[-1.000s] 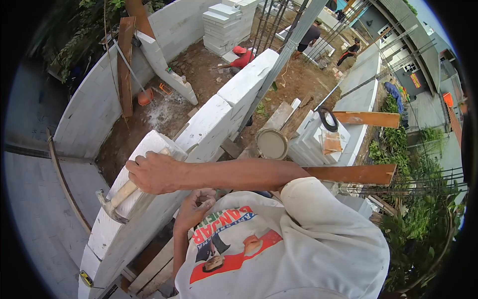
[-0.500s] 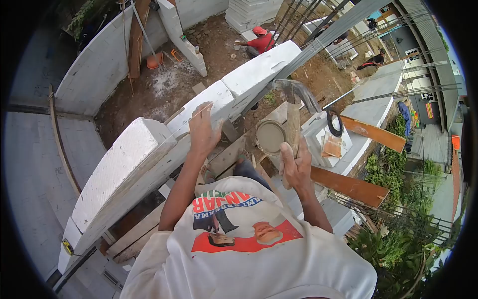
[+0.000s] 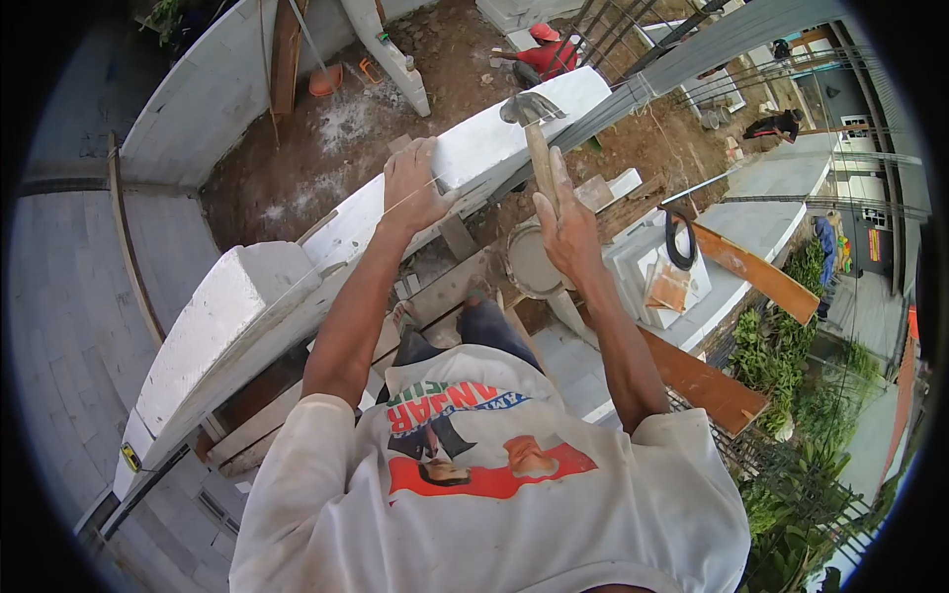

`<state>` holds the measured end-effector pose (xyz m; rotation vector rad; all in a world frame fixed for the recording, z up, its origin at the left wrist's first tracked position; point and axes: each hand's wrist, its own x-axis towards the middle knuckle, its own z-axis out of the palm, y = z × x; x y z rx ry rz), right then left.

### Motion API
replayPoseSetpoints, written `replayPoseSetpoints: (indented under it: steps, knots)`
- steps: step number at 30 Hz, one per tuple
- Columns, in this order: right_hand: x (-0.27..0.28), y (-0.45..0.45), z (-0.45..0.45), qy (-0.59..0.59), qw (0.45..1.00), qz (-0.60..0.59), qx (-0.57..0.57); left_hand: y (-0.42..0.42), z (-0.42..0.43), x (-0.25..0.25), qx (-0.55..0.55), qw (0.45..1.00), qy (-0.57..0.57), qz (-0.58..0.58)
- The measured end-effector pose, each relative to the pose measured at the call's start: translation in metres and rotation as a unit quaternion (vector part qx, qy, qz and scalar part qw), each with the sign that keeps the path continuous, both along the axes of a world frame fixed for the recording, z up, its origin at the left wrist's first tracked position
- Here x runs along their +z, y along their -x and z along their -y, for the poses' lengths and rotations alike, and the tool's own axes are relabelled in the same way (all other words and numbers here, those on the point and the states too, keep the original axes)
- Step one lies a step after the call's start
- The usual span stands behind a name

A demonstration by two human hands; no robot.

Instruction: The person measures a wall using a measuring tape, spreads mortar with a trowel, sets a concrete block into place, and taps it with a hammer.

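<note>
My right hand (image 3: 568, 222) is closed around the wooden handle of a hammer (image 3: 540, 158). The metal hammer head overlaps the far white block (image 3: 474, 146) on the wall; whether it touches cannot be made out. Flat on the wall's white blocks lies my left hand (image 3: 413, 188), fingers stretched out, beside that far block's near end. A thin string passes by this hand along the wall. Nearer on the same wall sits another white block (image 3: 222, 301). Below my right hand is a round bucket (image 3: 534, 259) of grey wet mix, partly hidden by my forearm.
Planks (image 3: 455, 301) lie under my feet. To the right, a stack of white blocks (image 3: 652, 267) carries a black looped object (image 3: 680, 237). A brown board (image 3: 702, 381) juts out below it. Beyond the wall crouches a person in red (image 3: 549, 61).
My right hand has raised the hammer away from the bucket and across to the far block; its blurred head now shows clearly. My left hand has flattened onto the wall.
</note>
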<state>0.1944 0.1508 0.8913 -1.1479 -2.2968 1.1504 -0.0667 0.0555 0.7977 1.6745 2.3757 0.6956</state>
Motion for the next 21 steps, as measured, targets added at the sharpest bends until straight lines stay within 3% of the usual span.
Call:
replayPoseSetpoints:
  steps: [2,4,5,8,10,11,13,14,16,20,21]
  knots:
    - [-0.022,-0.002,-0.011,-0.056,0.998,-0.038,0.014,-0.001,0.000,-0.003,0.003,1.000,-0.005,0.003]
    - [-0.030,-0.006,-0.022,-0.022,0.993,0.089,0.069,0.001,-0.001,-0.004,0.003,1.000,-0.015,0.002]
    - [-0.028,-0.008,-0.024,-0.023,0.993,0.089,0.069,0.001,-0.001,-0.005,-0.002,1.000,-0.024,0.005]
    - [-0.011,-0.009,-0.026,-0.023,0.995,0.064,0.069,0.001,-0.005,-0.005,-0.004,0.999,-0.033,0.010]
    - [-0.004,-0.004,-0.017,-0.111,0.991,-0.063,0.035,0.001,-0.004,-0.007,0.004,1.000,-0.027,0.016]
    - [-0.008,-0.007,-0.022,-0.110,0.991,-0.061,0.037,0.001,-0.002,-0.008,0.001,0.999,-0.035,0.015]
    - [-0.016,-0.011,-0.041,-0.006,0.986,0.147,0.077,0.000,-0.003,-0.006,-0.004,0.999,-0.049,0.013]
    - [-0.015,-0.010,-0.044,-0.011,0.986,0.145,0.077,-0.001,-0.003,-0.003,0.003,0.999,-0.033,0.012]
    - [-0.014,-0.013,-0.040,-0.129,0.989,-0.013,0.069,-0.002,-0.004,-0.001,0.012,1.000,-0.017,0.015]
    - [-0.037,-0.019,-0.044,-0.080,0.996,0.030,0.031,-0.006,-0.007,0.005,0.027,0.999,0.020,0.016]
    - [-0.041,-0.025,-0.049,-0.068,0.993,0.089,0.042,-0.005,-0.012,0.009,0.034,0.998,0.052,0.006]
